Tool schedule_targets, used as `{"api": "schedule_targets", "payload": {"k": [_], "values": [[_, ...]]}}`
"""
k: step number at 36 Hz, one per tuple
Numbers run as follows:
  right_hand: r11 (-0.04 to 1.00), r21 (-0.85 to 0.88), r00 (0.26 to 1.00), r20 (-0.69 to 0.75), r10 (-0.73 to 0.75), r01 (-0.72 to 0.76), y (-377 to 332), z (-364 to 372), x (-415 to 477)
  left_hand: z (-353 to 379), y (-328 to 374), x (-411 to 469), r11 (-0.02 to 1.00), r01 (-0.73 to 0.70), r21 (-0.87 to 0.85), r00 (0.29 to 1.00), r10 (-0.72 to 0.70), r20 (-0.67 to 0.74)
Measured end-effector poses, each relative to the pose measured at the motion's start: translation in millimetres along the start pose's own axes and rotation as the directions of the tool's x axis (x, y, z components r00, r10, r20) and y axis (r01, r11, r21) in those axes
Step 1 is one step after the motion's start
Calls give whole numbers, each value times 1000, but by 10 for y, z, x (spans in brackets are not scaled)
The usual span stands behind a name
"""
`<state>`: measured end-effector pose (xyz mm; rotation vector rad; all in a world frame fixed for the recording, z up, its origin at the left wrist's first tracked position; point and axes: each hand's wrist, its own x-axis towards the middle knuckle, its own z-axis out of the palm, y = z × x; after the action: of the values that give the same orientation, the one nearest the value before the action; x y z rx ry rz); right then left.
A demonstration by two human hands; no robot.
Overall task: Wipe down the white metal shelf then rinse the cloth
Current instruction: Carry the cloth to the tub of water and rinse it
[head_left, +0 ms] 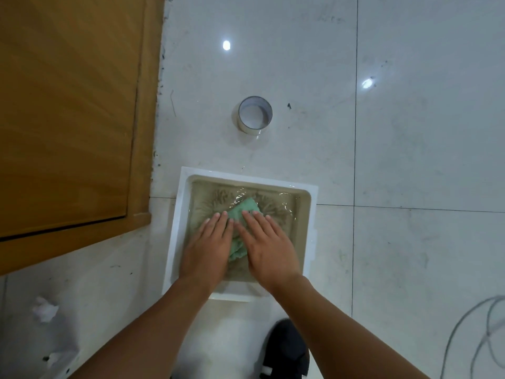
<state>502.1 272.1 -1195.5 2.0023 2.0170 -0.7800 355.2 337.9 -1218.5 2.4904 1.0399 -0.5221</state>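
Tray (247, 175): white, square, shallow, sitting on the floor (410, 146) just beside the corner of the door frame; its near edge is partly hidden by the forearms.
Water (207, 198): murky, brownish, fills the tray; ripples and glints show near the far edge.
Cloth (244, 207): green, crumpled, lying in the water at the middle of the tray, its far part showing beyond the fingertips and a strip showing between the two hands.
Left hand (209, 246): flat, palm down, fingers straight and spread a little, pressing on the left part of the cloth; the grip is not closed around anything.
Right hand (266, 247): flat, palm down, fingers straight, pressing on the right part of the cloth; its fingers angle toward the left hand and nearly touch it; grip likewise flat, nothing clasped.
Tape roll (255, 113): a silvery ring standing on the floor beyond the tray's far edge, well apart from it.
Door (68, 105): wooden, brown, along the left side.
Shoe (287, 351): black, on the floor near the tray's near right corner.
Cable (464, 332): grey loop at the right edge of the floor.
Paper (45, 309): crumpled white scrap on the floor at the near left.
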Motion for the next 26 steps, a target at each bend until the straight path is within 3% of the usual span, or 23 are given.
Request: {"api": "schedule_targets", "payload": {"k": [4,12,18,26], "values": [[998,-11,997,44,65,-64,62,-23,40,-36,-43,60,999,-24,26,1000,24,11],[997,-5,993,-86,79,-80,-9,-12,-18,-239,149,-12,997,3,-77,1000,-5,-21],[998,-12,998,-3,56,-56,-7,15,-15,-200,115,-101,1000,-23,19,999,22,33],[998,-25,998,-14,63,-63,6,53,50,-147,25,-50,998,-27,64,996,22,83]]}}
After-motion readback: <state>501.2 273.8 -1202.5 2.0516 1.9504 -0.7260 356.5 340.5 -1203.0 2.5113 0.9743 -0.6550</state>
